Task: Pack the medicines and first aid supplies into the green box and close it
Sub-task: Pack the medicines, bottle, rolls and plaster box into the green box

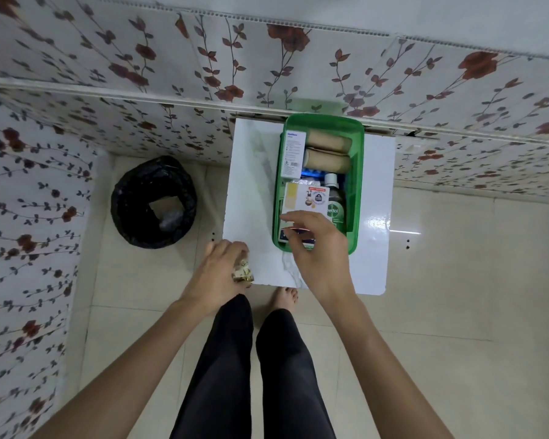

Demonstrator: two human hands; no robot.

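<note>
Two bare forearms reach from above black-trousered legs toward a nearly filled green box (358, 185) on a small white table (251, 191).

Left hand (217, 274) is clamped around a small gold-patterned item (243, 274) at the table's near edge. Right hand (317, 245) hovers over the box's near end, fingers spread loosely, gripping nothing visible. Already inside: two tan bandage rolls (328, 150), a white carton (293, 153), a Dettol bottle (335, 201) and a printed packet (306, 198). Judging by this, packing is almost done; the gold item must still go in, and the box stays uncovered with no lid visible. A black-lined bin (154, 202) stands on the floor nearby.
</note>
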